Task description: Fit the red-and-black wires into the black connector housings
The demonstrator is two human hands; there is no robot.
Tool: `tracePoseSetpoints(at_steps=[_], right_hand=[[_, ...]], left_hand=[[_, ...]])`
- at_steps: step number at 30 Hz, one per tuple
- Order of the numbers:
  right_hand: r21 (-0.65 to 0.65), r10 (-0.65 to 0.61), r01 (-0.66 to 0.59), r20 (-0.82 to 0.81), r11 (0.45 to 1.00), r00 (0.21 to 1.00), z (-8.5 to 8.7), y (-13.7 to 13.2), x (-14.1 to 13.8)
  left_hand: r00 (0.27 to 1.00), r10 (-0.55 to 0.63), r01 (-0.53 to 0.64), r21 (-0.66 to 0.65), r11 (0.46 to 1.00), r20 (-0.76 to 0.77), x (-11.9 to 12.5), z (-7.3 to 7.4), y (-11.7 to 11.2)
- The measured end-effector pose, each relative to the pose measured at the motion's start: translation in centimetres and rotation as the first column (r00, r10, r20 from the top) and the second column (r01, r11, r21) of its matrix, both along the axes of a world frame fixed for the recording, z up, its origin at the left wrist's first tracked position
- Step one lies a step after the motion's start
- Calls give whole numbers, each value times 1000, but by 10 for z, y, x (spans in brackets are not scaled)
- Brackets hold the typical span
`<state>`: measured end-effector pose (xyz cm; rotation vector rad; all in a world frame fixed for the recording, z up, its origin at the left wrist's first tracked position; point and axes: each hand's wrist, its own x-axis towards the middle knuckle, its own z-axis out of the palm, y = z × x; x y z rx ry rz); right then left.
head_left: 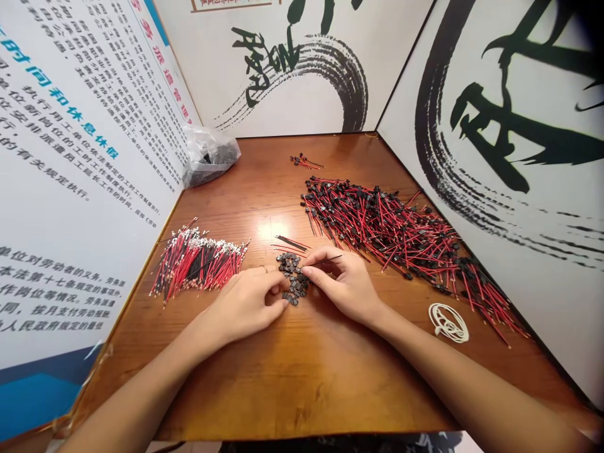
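Observation:
My right hand [344, 283] pinches a thin black wire [325, 260] between thumb and fingers, above the right side of a small pile of black plastic connector housings [297, 286]. On the pile's left side is my left hand [252, 299], its fingers bent and its thumb apart from them. The fingertips touch the edge of the housings, and I see nothing held in them. Just beyond the pile lie several loose red and black wires [292, 243].
A heap of red and black wires with white-looking ends [201, 258] lies left. At right spreads a large heap of wires with black connectors [377, 220], with a small bunch [306, 162] behind. A white coiled cord [448, 323] and a clear plastic bag [212, 154] rest on the wooden table [302, 377]. Printed panels enclose it.

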<state>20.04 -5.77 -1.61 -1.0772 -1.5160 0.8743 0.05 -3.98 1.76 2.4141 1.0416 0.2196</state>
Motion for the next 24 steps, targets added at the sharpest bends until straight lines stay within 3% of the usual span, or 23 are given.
tracePoseSetpoints(at_steps=[5,8,11,14,19,24], right_hand=[[35,50,-54,101,998,994,-2,0,1],[16,65,-67,109,998,992,-2,0,1],[-34,87,-86,35,996,996,-1,-1,1],[-61,106,-107,-29,992,994,2,-2,0],[-68,149,-155,-85,986,985,8,-5,-2],[-78,142,-153,-133,985,981,9,-8,-2]], left_hand=[[998,-1,1,3,1000,56,0,-4,1],[978,110,-89,-121,989,179,2,-2,2],[899,296,-161,-386,909,323,6,3,2],[801,433,-143,-571,808,413,10,7,0],[719,529,-109,-678,727,452,13,7,-3],[697,551,-108,-692,714,459,14,7,-4]])
